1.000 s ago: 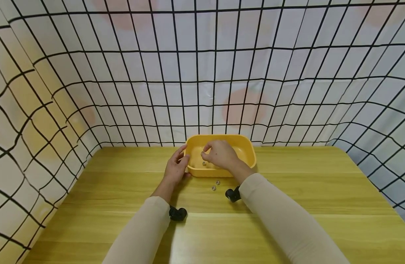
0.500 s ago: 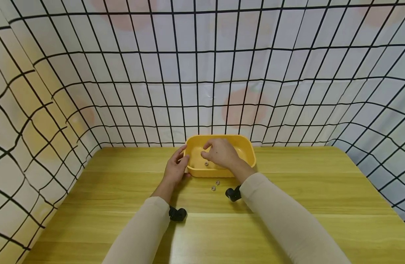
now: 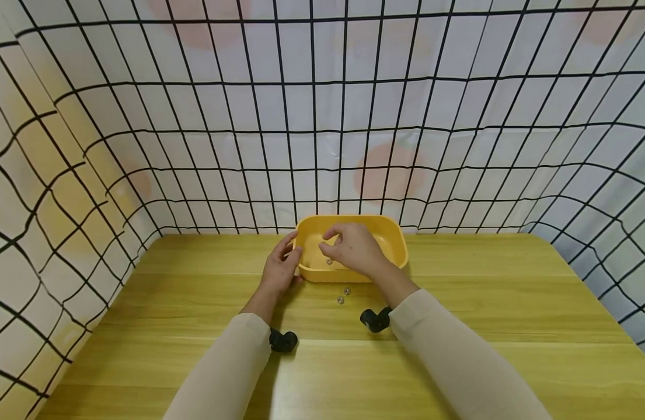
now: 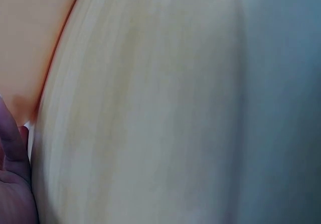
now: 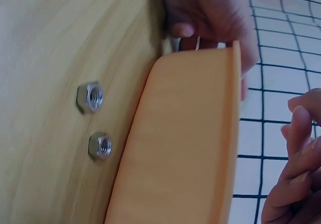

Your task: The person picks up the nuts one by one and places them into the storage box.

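Observation:
A shallow yellow plastic box (image 3: pixel 354 276) stands at the back of the wooden table. My left hand (image 3: pixel 279 267) holds its left end, the thumb by the near corner and the fingers along the side. Over the box, my right hand (image 3: pixel 354 248) hovers with thumb and index finger bent toward each other, a gap between the tips and nothing seen in it. Below those fingertips a metal hex nut (image 3: pixel 329 261) lies on the box floor. Two more nuts lie on the table before the box, a larger nut (image 5: pixel 91 97) and a smaller nut (image 5: pixel 101 145).
Black netting (image 3: pixel 330 131) over a pale patterned sheet rises right behind the box and along both sides of the table (image 3: pixel 354 373). Black wrist cameras (image 3: pixel 283 342) hang below both sleeves.
The nut in the box has shifted slightly right. My right thumb and index finger have parted, and the right forearm has shifted a little right. My left hand and the box stay put.

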The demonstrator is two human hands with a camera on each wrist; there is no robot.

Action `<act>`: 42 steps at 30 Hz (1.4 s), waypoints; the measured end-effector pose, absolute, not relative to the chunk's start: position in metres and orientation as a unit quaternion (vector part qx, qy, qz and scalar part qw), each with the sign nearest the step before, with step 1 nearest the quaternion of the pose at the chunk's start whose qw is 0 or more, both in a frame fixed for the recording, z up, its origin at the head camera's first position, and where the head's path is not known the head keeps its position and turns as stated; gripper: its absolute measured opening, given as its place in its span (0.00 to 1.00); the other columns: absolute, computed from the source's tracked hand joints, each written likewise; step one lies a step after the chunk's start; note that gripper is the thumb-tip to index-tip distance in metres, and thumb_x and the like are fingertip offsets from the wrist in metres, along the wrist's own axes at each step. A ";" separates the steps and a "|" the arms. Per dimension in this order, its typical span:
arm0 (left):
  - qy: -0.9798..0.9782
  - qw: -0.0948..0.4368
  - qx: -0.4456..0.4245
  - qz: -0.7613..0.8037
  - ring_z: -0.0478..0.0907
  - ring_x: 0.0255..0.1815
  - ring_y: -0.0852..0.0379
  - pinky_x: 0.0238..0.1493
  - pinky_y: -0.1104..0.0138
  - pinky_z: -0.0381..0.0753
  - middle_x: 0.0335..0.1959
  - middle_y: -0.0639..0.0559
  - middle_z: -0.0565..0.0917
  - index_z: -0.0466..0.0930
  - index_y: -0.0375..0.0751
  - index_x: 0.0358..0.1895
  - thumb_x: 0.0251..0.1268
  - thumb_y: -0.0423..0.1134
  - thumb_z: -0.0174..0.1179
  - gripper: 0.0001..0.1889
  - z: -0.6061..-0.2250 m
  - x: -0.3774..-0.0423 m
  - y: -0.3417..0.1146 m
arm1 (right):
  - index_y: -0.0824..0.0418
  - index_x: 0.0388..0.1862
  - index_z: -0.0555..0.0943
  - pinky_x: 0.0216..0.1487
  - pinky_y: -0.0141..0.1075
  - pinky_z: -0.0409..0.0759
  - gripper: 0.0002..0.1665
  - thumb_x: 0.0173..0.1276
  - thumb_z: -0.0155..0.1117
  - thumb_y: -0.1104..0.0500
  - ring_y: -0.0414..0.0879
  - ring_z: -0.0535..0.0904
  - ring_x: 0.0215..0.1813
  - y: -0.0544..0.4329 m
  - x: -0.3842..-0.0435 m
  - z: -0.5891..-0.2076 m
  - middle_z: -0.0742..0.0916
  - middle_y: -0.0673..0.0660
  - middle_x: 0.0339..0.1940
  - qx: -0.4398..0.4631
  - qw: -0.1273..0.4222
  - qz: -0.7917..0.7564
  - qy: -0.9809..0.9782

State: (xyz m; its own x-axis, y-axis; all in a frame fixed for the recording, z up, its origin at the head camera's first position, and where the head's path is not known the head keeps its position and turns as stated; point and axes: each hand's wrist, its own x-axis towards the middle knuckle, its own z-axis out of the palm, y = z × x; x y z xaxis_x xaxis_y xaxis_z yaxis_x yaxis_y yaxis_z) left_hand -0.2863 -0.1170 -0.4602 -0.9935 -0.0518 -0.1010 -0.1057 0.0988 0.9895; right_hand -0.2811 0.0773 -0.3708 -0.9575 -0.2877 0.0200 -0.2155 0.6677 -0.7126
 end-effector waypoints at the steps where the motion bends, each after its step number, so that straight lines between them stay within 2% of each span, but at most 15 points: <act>1: 0.741 0.019 -0.053 0.669 0.77 0.62 0.42 0.24 0.71 0.81 0.76 0.45 0.68 0.69 0.68 0.74 0.78 0.46 0.54 0.25 -0.460 -0.286 -0.117 | 0.58 0.55 0.84 0.23 0.33 0.70 0.22 0.70 0.68 0.47 0.47 0.77 0.23 0.078 -0.279 -0.370 0.91 0.56 0.31 -0.140 0.047 -0.390 0.909; 8: 0.743 0.015 -0.051 0.667 0.77 0.63 0.41 0.23 0.71 0.81 0.76 0.44 0.68 0.69 0.69 0.74 0.78 0.46 0.54 0.25 -0.458 -0.284 -0.116 | 0.59 0.55 0.85 0.22 0.32 0.68 0.23 0.69 0.69 0.46 0.44 0.77 0.23 0.086 -0.262 -0.366 0.91 0.57 0.30 -0.136 0.042 -0.416 0.898; 14: 0.746 0.016 -0.056 0.663 0.77 0.62 0.42 0.24 0.70 0.82 0.76 0.45 0.67 0.69 0.69 0.74 0.78 0.46 0.54 0.25 -0.458 -0.284 -0.115 | 0.56 0.50 0.86 0.23 0.32 0.72 0.18 0.67 0.72 0.48 0.44 0.76 0.22 0.092 -0.250 -0.365 0.87 0.52 0.24 -0.139 0.032 -0.427 0.893; 19: 0.747 0.016 -0.056 0.663 0.78 0.61 0.41 0.24 0.71 0.82 0.76 0.45 0.68 0.68 0.69 0.75 0.78 0.46 0.54 0.25 -0.459 -0.284 -0.115 | 0.55 0.49 0.86 0.25 0.32 0.72 0.17 0.66 0.73 0.49 0.44 0.75 0.23 0.097 -0.237 -0.369 0.85 0.50 0.24 -0.137 0.044 -0.428 0.892; 30: 0.752 0.015 -0.055 0.657 0.76 0.63 0.43 0.25 0.70 0.83 0.76 0.45 0.67 0.69 0.70 0.74 0.78 0.47 0.54 0.25 -0.462 -0.286 -0.116 | 0.56 0.48 0.87 0.21 0.29 0.65 0.15 0.65 0.74 0.52 0.42 0.69 0.21 0.108 -0.214 -0.391 0.82 0.49 0.22 -0.123 0.071 -0.438 0.888; 42: 0.747 0.016 -0.052 0.663 0.78 0.59 0.42 0.23 0.71 0.81 0.76 0.45 0.69 0.68 0.68 0.75 0.78 0.46 0.53 0.25 -0.462 -0.285 -0.116 | 0.54 0.41 0.87 0.22 0.30 0.69 0.08 0.66 0.73 0.52 0.42 0.73 0.22 0.119 -0.201 -0.423 0.83 0.50 0.25 -0.086 0.109 -0.428 0.893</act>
State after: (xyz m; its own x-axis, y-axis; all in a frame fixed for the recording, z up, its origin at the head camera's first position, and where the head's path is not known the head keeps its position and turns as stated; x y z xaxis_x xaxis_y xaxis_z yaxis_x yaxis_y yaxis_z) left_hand -0.2853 -0.1161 -0.4618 -0.9941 -0.0554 -0.0928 -0.0987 0.1153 0.9884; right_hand -0.2015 0.1195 -0.4226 -0.9613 -0.2471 -0.1217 -0.0597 0.6183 -0.7837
